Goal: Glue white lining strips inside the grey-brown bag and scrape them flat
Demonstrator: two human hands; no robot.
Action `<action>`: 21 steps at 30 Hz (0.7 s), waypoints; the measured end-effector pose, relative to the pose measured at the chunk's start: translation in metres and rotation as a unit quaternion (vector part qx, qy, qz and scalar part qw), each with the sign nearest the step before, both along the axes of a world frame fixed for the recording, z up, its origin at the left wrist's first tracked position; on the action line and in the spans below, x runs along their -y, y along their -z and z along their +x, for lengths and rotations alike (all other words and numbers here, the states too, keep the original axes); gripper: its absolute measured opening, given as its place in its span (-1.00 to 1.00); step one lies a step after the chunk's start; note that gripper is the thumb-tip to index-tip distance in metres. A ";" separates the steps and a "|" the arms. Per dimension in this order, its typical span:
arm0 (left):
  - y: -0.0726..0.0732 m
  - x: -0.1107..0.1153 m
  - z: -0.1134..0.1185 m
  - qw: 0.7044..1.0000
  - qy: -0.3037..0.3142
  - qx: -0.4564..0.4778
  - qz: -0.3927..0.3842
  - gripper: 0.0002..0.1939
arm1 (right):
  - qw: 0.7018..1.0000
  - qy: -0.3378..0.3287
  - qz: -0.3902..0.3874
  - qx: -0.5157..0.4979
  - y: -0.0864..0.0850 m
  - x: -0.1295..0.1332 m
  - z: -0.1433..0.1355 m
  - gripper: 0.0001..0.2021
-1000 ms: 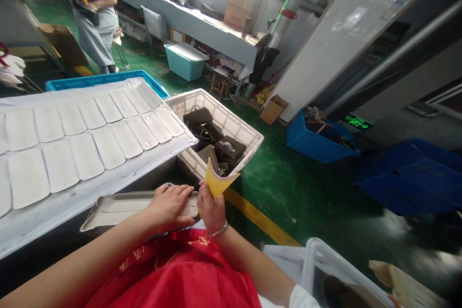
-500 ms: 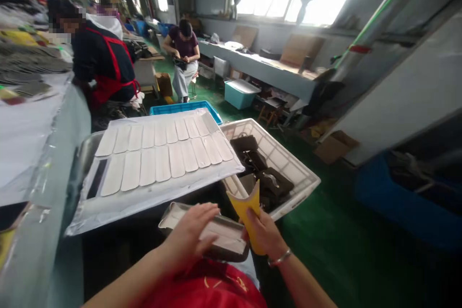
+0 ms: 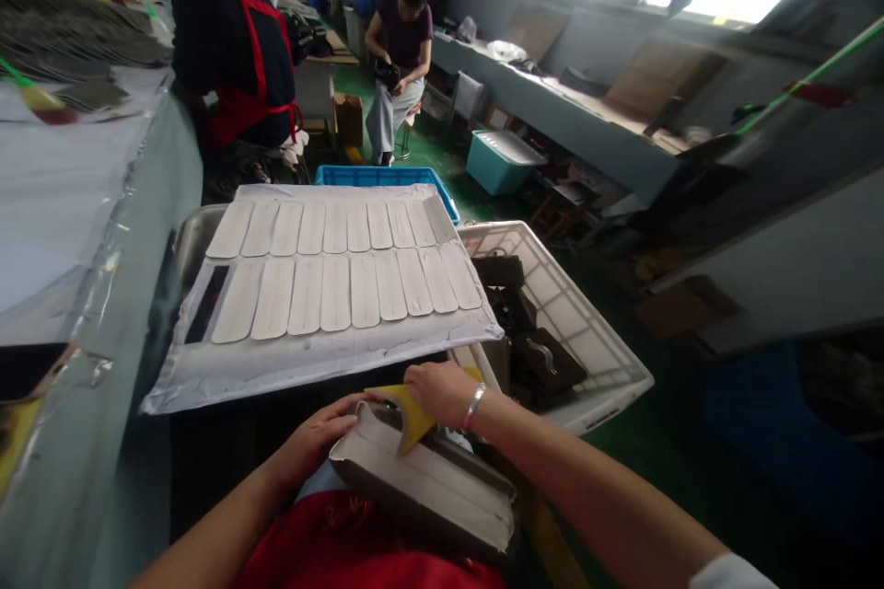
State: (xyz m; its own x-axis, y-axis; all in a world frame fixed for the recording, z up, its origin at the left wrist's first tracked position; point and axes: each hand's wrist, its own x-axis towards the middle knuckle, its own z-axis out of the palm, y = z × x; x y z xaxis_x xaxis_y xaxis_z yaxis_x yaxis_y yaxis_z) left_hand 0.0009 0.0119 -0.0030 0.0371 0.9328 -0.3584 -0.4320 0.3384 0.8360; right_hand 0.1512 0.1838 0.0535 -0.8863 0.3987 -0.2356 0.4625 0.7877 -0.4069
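A dark box-shaped bag (image 3: 421, 483) with a pale strip along its upturned side lies across my lap, over a red apron. My left hand (image 3: 321, 437) grips its left end, thumb on the near side and fingers over the far corner. In my right hand (image 3: 442, 394) is a yellow scraper-like tool (image 3: 416, 419) with a curved notch. Its edge is against the pale strip near the left end, and my fingers cover part of it. Beyond, pale round-ended strips (image 3: 336, 290) lie in two rows on a white-covered board (image 3: 318, 354).
Right of the board, a white crate (image 3: 587, 331) holds several dark bags (image 3: 549, 359) with metal fittings. A blue crate (image 3: 387, 175) stands behind the board. A worktable (image 3: 158, 138) runs along the left. Two co-workers (image 3: 404, 37) (image 3: 231, 46) sit farther back.
The yellow tool has moved left and tilted over onto the bag's pale strip with my right hand. My left hand has gone from above the bag to its left end. The view has shifted right.
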 end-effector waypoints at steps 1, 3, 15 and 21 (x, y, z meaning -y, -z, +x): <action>0.001 -0.002 -0.002 1.000 -0.005 -0.002 0.001 -0.47 | 0.999 -0.007 0.041 0.003 0.003 0.002 -0.013 -0.84; 0.004 -0.004 -0.005 1.000 -0.021 -0.007 -0.002 -0.48 | 0.993 -0.033 0.117 -0.006 0.009 0.007 -0.036 -0.69; 0.023 -0.008 -0.038 0.999 -0.021 0.046 0.001 -0.31 | 0.951 -0.275 0.119 -0.081 0.018 0.002 -0.096 -0.60; 0.037 -0.012 -0.035 0.971 0.044 -0.224 -0.064 -0.27 | 0.936 -0.332 0.096 -0.071 0.015 0.004 -0.102 -0.61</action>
